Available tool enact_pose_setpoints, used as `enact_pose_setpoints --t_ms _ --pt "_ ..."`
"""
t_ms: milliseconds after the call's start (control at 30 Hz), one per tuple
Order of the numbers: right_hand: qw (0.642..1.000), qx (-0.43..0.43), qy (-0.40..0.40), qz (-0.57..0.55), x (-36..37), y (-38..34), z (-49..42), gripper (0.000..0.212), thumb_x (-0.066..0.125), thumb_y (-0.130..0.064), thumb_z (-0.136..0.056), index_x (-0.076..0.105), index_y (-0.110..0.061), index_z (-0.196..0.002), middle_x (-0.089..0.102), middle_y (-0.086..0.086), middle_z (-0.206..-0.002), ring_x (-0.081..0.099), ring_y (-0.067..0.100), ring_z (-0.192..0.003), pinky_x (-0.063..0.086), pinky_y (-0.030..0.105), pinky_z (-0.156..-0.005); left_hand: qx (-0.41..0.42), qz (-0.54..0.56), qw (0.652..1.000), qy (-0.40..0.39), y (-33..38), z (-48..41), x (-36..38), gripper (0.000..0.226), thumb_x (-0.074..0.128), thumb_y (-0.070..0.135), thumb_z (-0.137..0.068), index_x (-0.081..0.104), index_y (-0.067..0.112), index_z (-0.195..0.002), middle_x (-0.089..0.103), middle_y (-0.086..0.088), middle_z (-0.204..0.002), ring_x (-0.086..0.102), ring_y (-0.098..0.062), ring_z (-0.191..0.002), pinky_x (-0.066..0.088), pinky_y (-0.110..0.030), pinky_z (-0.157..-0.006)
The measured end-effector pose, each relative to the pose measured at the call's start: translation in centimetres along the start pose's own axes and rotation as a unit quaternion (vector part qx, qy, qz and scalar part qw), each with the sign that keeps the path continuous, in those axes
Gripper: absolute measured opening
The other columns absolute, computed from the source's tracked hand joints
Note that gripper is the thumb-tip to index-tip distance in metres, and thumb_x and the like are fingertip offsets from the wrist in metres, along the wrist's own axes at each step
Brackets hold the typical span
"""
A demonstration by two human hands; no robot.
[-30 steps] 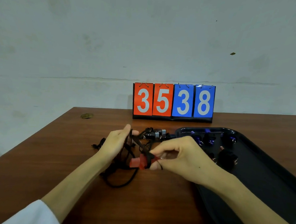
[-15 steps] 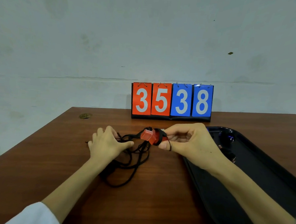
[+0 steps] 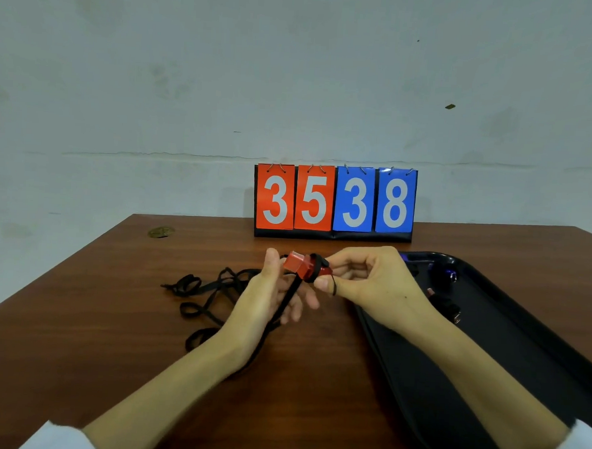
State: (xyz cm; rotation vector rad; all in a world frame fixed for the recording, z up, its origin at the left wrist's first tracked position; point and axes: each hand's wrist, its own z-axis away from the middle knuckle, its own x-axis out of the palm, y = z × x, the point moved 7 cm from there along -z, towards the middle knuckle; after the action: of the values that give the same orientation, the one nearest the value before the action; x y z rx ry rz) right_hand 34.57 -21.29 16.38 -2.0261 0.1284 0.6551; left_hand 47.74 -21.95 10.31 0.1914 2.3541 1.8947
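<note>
Right hand [image 3: 370, 285] pinches red whistle [image 3: 297, 265]; black cord [image 3: 285, 301] crosses relaxed left hand [image 3: 266, 301] beside tray [image 3: 503, 355].

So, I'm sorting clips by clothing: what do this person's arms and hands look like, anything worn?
Both the left hand and the right hand are bare: no gloves, ring or watch visible. The forearms are bare too. The left sleeve and the right sleeve are white, showing only at the bottom corners.
</note>
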Motion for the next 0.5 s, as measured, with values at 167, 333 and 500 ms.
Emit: enact_pose_setpoints --t_ms 167,333,500 --pt "0.999 0.022 0.012 -0.036 0.0 0.5 -0.1 0.015 0.074 -0.019 -0.073 0.070 -0.020 -0.088 0.071 -0.001 -0.077 0.066 0.006 -0.069 0.054 0.017 -0.069 0.035 -0.072 0.997 -0.001 0.9 0.9 0.4 0.058 0.031 0.070 -0.079 0.061 0.021 -0.092 0.058 0.004 -0.058 0.037 -0.002 -0.039 0.031 -0.013 -0.041" --pt "0.987 0.075 0.066 -0.125 -1.0 1.5 -0.2 0.017 0.070 -0.015 -0.077 0.070 -0.008 -0.093 0.072 0.005 -0.077 0.066 0.007 -0.065 0.054 0.017 -0.065 0.093 -0.193 0.977 0.001 2.0 2.3 1.2 0.023 0.042 0.021 -0.098 0.064 0.015 -0.095 0.058 0.007 -0.062 0.045 0.005 -0.047 0.035 -0.007 -0.049" --pt "0.980 0.125 0.127 -0.084 -2.0 2.8 -0.2 0.022 0.071 -0.017 -0.077 0.069 -0.007 -0.097 0.071 0.003 -0.076 0.066 0.004 -0.061 0.051 0.012 -0.057 0.103 -0.237 0.966 0.017 2.4 2.5 1.2 0.027 0.050 0.032 -0.092 0.071 0.018 -0.081 0.060 0.009 -0.068 0.051 0.006 -0.058 0.038 -0.008 -0.059"
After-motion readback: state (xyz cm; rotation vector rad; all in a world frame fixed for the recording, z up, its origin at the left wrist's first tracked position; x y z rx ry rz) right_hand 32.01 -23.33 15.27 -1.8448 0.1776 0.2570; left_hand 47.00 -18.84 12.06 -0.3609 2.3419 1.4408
